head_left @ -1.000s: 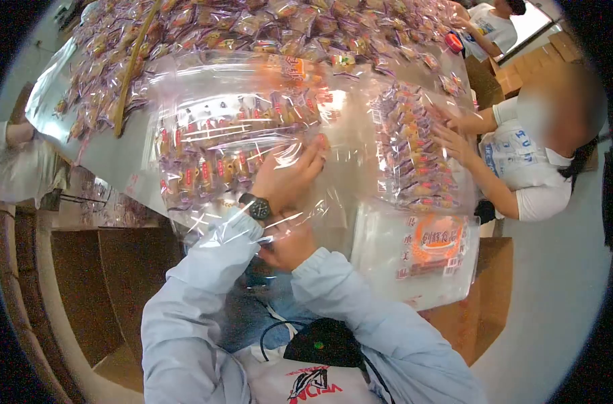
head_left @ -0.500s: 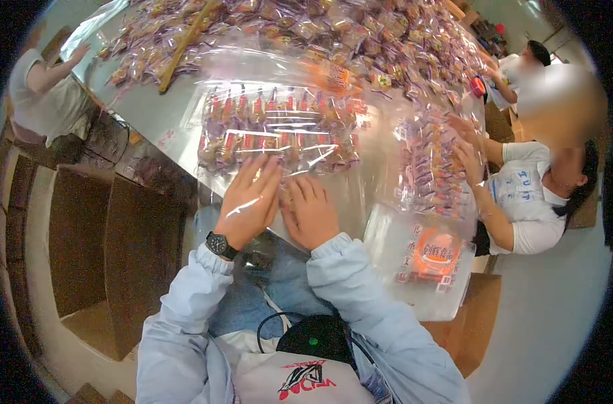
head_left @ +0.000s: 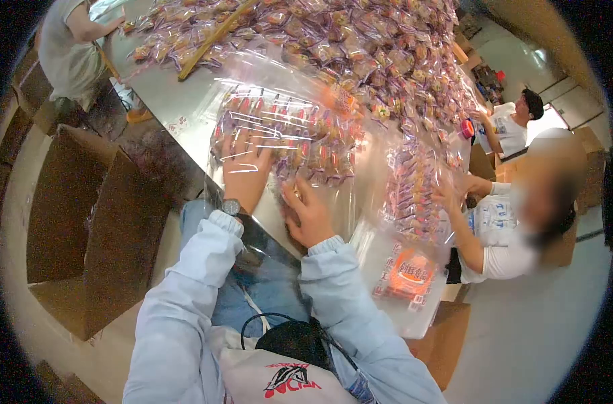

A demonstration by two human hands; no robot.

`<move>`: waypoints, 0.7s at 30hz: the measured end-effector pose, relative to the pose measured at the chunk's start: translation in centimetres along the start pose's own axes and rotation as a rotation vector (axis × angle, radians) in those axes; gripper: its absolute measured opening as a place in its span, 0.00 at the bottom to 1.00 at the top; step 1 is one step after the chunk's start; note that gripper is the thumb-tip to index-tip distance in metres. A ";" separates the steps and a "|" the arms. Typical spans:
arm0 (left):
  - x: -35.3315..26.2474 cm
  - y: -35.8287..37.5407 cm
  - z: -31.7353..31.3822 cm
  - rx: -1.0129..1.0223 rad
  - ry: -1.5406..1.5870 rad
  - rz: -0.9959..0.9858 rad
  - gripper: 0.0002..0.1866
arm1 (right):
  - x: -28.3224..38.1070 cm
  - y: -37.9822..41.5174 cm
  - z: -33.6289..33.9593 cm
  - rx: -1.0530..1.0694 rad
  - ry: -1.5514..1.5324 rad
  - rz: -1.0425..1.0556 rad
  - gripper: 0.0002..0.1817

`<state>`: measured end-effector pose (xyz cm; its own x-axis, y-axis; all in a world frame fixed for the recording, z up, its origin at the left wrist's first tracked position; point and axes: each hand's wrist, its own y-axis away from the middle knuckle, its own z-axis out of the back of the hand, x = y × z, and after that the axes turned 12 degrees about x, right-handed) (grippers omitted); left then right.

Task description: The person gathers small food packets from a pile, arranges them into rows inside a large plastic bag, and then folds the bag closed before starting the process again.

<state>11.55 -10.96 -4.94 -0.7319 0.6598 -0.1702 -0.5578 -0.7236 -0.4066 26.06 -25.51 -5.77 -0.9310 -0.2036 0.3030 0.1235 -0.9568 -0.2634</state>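
A large clear plastic bag (head_left: 350, 205) lies on the table in front of me, with two rows of small wrapped snack packets (head_left: 316, 145) lined up inside. My left hand (head_left: 247, 178) is stretched over the left end of the nearer row, fingers spread. Glare streaks cross it, so it seems to be under the clear film. Close to the near edge of that row is my right hand (head_left: 311, 215), its fingers bent and apart. Nothing held shows clearly in it. The film hides where its fingertips touch.
A big heap of wrapped packets (head_left: 387, 60) covers the back of the table, with a wooden strip (head_left: 215, 40) on it. Flat printed bags (head_left: 407, 273) lie at the right. A co-worker (head_left: 502, 222) handles another filled bag. Cardboard boxes (head_left: 108, 229) stand at left.
My left hand has moved forward onto the packets and spread its fingers. My right hand has curled and stays near the front row. The rows now look tilted; the view has shifted.
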 end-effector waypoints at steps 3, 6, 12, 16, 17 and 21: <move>0.0 0.4 0.6 -0.014 0.012 -0.013 0.28 | -1.6 0.1 -0.7 0.032 -0.139 0.055 0.33; 0.6 0.8 0.6 0.074 -0.055 0.026 0.24 | -1.1 -0.3 -1.8 0.033 -0.393 -0.029 0.32; 1.9 1.1 0.5 0.092 0.065 0.009 0.32 | 0.4 -1.1 -3.0 -0.384 -0.364 0.111 0.29; 1.2 1.2 -0.1 -0.005 0.176 0.041 0.24 | -0.1 -2.7 -3.4 -0.508 -0.294 -0.017 0.29; 1.1 1.1 -0.1 -0.050 0.225 0.044 0.22 | -1.5 -3.1 -4.1 -0.483 -0.284 0.020 0.29; 1.7 1.1 -1.3 -0.056 0.151 0.036 0.17 | -1.3 -5.7 -2.7 -0.428 -0.121 0.106 0.32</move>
<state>10.24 -10.35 -6.84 -0.6817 0.6593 -0.3171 -0.5063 -0.7381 -0.4460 25.65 -19.27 -7.11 -0.8708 -0.3429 0.3523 0.0388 -0.7623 -0.6460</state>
